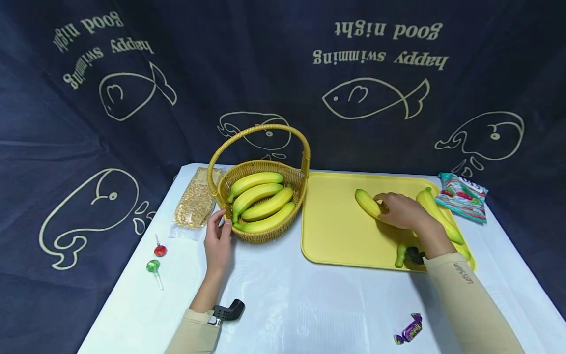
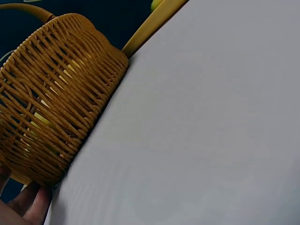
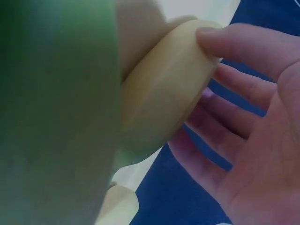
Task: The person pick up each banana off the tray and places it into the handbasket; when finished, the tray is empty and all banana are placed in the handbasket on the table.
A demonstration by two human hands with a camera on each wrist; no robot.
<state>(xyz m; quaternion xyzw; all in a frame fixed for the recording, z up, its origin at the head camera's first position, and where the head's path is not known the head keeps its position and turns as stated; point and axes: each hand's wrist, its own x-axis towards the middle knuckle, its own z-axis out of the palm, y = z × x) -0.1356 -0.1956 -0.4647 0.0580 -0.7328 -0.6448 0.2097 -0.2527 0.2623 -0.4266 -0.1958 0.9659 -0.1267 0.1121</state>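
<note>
— Where is the banana that the right hand is on?

— On the tray, near its far edge, lying slantwise. The right hand lies over its near half, fingers curling round it; the right wrist view shows a fingertip pressed on the peel and the palm cupped beside it. I judge it a grip just forming, with the fruit resting on the tray.

— And the left hand?

— Its fingers are relaxed and lie against the basket at its near left side, touching the weave low down, as the left wrist view shows. It steadies the basket and grips nothing.

— How much looks done?

— Four bananas already lie side by side in the basket. On the tray, besides the one under the hand, another banana lies towards the right edge, with what seems a further one partly hidden behind the wrist; I cannot count them surely. So, by my reading, more than half of the fruit is moved and two or three remain.

— What else is on the tabletop?

— A bag of grains left of the basket, two lollipops near the left edge, a wrapped sweet at the near edge, and a snack packet by the far right corner.
</note>
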